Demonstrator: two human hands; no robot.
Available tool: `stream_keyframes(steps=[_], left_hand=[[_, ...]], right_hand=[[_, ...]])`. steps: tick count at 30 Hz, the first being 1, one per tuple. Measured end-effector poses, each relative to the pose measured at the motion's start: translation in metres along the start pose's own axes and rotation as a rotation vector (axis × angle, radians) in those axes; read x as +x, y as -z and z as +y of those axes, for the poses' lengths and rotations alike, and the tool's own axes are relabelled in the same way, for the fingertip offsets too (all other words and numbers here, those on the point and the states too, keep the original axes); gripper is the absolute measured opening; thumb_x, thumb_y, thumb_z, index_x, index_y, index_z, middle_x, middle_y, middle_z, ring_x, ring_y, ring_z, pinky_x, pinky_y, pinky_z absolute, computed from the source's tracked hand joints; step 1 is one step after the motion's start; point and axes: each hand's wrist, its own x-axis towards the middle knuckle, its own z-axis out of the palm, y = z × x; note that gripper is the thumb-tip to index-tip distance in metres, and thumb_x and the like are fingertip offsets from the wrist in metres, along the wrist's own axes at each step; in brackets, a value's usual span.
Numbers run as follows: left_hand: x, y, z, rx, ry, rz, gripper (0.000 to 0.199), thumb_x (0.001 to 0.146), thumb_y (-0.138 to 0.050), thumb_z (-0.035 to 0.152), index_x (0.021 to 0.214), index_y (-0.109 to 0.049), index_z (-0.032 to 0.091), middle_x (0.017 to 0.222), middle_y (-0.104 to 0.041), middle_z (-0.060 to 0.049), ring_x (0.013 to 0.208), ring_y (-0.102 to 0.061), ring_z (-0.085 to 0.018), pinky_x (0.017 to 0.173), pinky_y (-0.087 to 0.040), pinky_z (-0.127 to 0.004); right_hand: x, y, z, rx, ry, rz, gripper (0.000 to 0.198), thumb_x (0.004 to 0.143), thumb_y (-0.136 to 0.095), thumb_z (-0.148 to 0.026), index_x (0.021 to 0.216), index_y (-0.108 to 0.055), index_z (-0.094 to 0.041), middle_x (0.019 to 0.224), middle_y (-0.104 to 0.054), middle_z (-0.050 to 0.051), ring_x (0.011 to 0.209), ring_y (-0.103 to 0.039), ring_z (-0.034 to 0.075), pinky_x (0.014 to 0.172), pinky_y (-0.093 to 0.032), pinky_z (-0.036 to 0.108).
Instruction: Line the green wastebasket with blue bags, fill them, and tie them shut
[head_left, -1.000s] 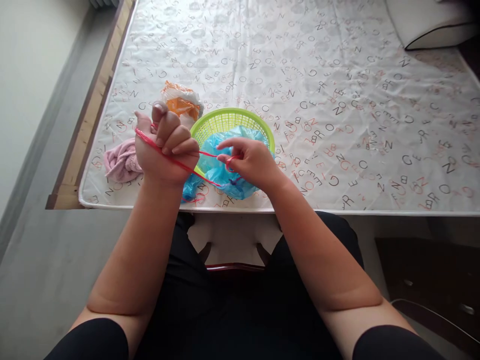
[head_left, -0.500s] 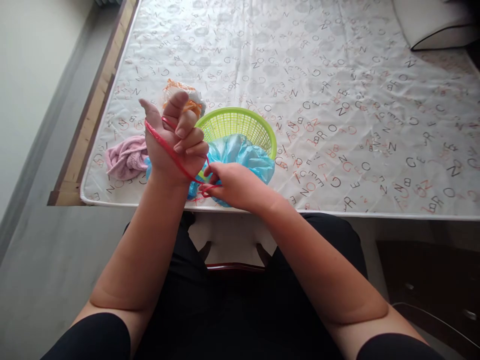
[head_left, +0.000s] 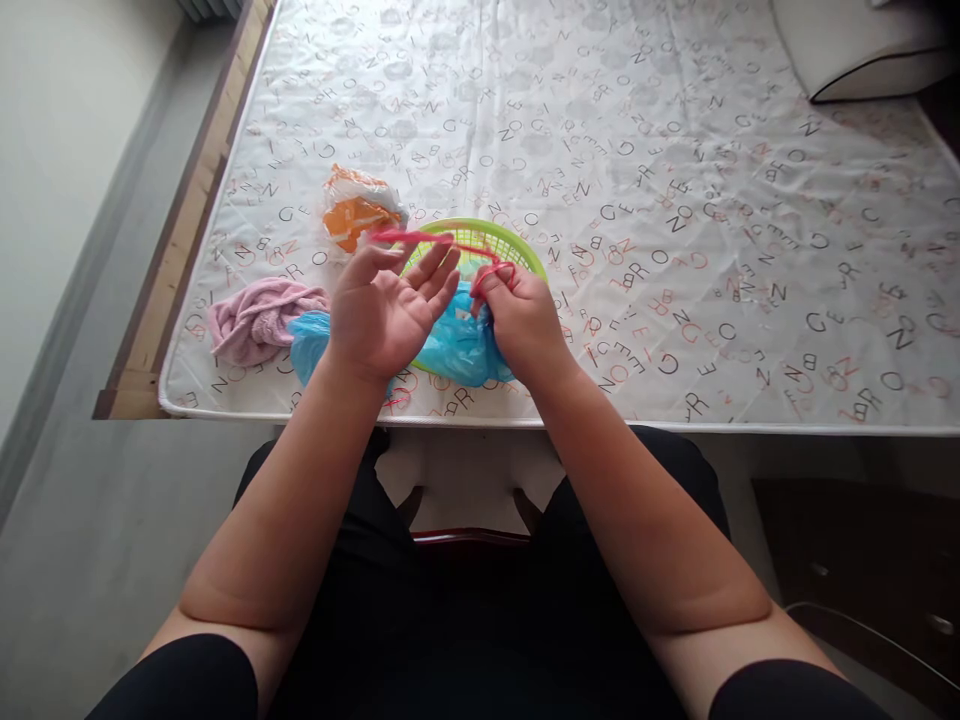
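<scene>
A red plastic string (head_left: 409, 237), partly blurred, stretches across the fingertips of my left hand (head_left: 391, 305) to my right hand. My left palm faces up with its fingers apart, not closed on the string. My right hand (head_left: 521, 315) is closed, pinching the string, and a loop of it shows over the thumb and fingers. Below and between the hands, a crumpled blue plastic bag (head_left: 459, 350) lies in a lime-green basket (head_left: 517, 238). More blue plastic (head_left: 307, 343) shows left of my left wrist. A short bit of red string (head_left: 401, 400) lies near the table's front edge.
A pink cloth (head_left: 251, 320) lies bunched at the left. Behind my left hand sits an orange and white plastic packet (head_left: 360, 215). The letter-printed cover (head_left: 637, 250) spreads over the table. A white object with dark edging (head_left: 862, 50) stands at the back right.
The red string has come off from around my left palm to its fingertips. My left hand has lowered and its fingers have straightened; my right hand has moved up and right with the string.
</scene>
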Motion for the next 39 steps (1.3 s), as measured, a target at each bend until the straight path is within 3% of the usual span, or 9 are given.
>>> stream_keyframes(steps=[5,9,12,17,21,25,30,34,39], left_hand=[[-0.003,0.000,-0.008,0.237,0.066,-0.139,0.027,0.099,-0.068,0.035,0.120,-0.068,0.018,0.127,-0.076,-0.013,0.138,-0.067,-0.030,0.112,-0.057,-0.041],[-0.001,-0.001,-0.024,0.606,-0.091,-0.195,0.042,0.093,-0.082,0.057,0.104,-0.075,0.017,0.108,-0.078,-0.011,0.124,-0.072,-0.029,0.107,-0.058,-0.039],[0.001,-0.003,-0.034,0.691,-0.268,-0.088,0.036,0.095,-0.080,0.055,0.101,-0.078,0.019,0.109,-0.080,-0.009,0.121,-0.072,-0.025,0.103,-0.058,-0.036],[0.010,-0.003,-0.030,0.357,-0.419,0.082,0.042,0.106,-0.062,0.064,0.095,-0.072,0.024,0.095,-0.077,-0.006,0.110,-0.075,-0.022,0.093,-0.061,-0.033],[0.012,0.001,-0.013,0.191,-0.352,0.140,0.045,0.108,-0.058,0.065,0.090,-0.066,0.025,0.065,-0.055,0.001,0.068,-0.064,-0.013,0.070,-0.058,-0.026],[0.005,-0.004,-0.008,0.278,-0.234,0.093,0.039,0.103,-0.072,0.057,0.083,-0.064,0.025,0.057,-0.038,0.005,0.048,-0.037,-0.010,0.044,-0.036,-0.024],[-0.004,-0.014,-0.029,0.514,-0.251,-0.090,0.033,0.086,-0.092,0.052,0.091,-0.074,0.024,0.058,-0.030,0.007,0.047,-0.029,-0.007,0.042,-0.022,-0.025],[-0.006,-0.016,-0.046,0.650,-0.267,-0.170,0.046,0.076,-0.098,0.057,0.104,-0.079,0.026,0.057,-0.028,0.008,0.048,-0.033,-0.008,0.046,-0.024,-0.025],[-0.009,-0.019,-0.055,0.779,-0.249,-0.126,0.036,0.085,-0.090,0.058,0.100,-0.081,0.026,0.056,-0.034,0.005,0.058,-0.046,-0.015,0.057,-0.036,-0.029]], right_hand=[[0.001,0.002,0.001,-0.105,0.039,-0.009,0.032,0.110,-0.053,-0.041,0.086,-0.060,-0.022,0.079,-0.064,0.001,0.076,-0.060,0.015,0.073,-0.049,0.030],[-0.005,-0.004,0.004,-0.359,0.144,-0.128,0.021,0.108,-0.056,-0.031,0.094,-0.067,-0.021,0.097,-0.074,0.006,0.093,-0.068,0.021,0.086,-0.051,0.035],[-0.008,-0.008,0.006,-0.437,0.167,-0.170,0.020,0.108,-0.054,-0.027,0.097,-0.070,-0.020,0.100,-0.076,0.008,0.095,-0.070,0.023,0.090,-0.051,0.039],[-0.008,0.000,0.001,-0.174,0.281,0.026,0.026,0.109,-0.054,-0.040,0.111,-0.073,-0.023,0.115,-0.077,0.006,0.100,-0.070,0.018,0.093,-0.055,0.035],[0.001,0.017,-0.005,0.098,0.159,0.152,0.052,0.108,-0.041,-0.071,0.105,-0.069,-0.028,0.103,-0.073,0.005,0.067,-0.057,0.014,0.067,-0.052,0.034],[0.013,0.032,-0.007,0.269,0.115,0.111,0.062,0.100,-0.038,-0.086,0.093,-0.060,-0.029,0.084,-0.062,0.002,0.058,-0.044,0.014,0.063,-0.049,0.035],[0.011,0.027,-0.009,0.396,0.159,0.204,0.061,0.100,-0.041,-0.086,0.089,-0.058,-0.029,0.069,-0.043,-0.001,0.062,-0.048,0.016,0.063,-0.050,0.035],[0.002,0.014,-0.019,0.433,0.199,0.328,0.062,0.104,-0.033,-0.083,0.090,-0.057,-0.028,0.074,-0.043,0.000,0.074,-0.060,0.018,0.071,-0.054,0.034],[-0.006,0.012,-0.039,0.181,0.124,0.354,0.064,0.107,-0.025,-0.079,0.098,-0.058,-0.025,0.104,-0.060,0.009,0.118,-0.069,0.025,0.081,-0.057,0.035]])
